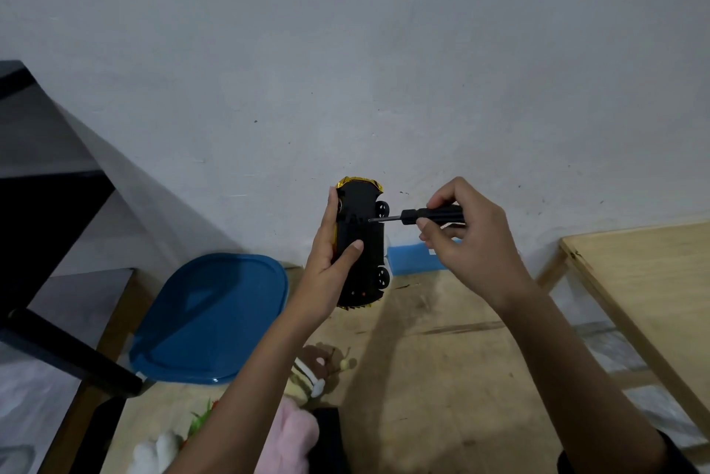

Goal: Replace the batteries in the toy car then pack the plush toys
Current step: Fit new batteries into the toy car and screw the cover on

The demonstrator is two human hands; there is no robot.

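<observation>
**Screwdriver tip set against the upturned toy car**

The left hand (331,258) holds the toy car (361,243) up in front of the pale wall (345,50), just below the centre of the view. The car is turned with its black underside toward the camera, and gold trim shows at its top and bottom ends. The fingers lie along the car's 9 o'clock side and the thumb (351,250) presses on the underside, so the hand is clamped around the body. Two black wheels show on the car's 3 o'clock side.

From 3 o'clock of the car, the right hand (466,239) pinches the black handle of a small screwdriver (418,215) between thumb and fingers. The thin shaft runs almost level toward 9 o'clock and its tip touches the middle of the underside.

Below the hands lies a wooden table (442,377). A blue lid (211,319) rests on it at 8 o'clock of the car, and a blue foam block (407,260) stands against the wall just behind the right hand. At 6 o'clock, near the bottom edge, the plush toys (303,373) lie together, partly hidden by the left forearm: a brown one, a pink one (296,439) and a white one (157,452). A second wooden table (645,281) stands at 4 o'clock.
</observation>
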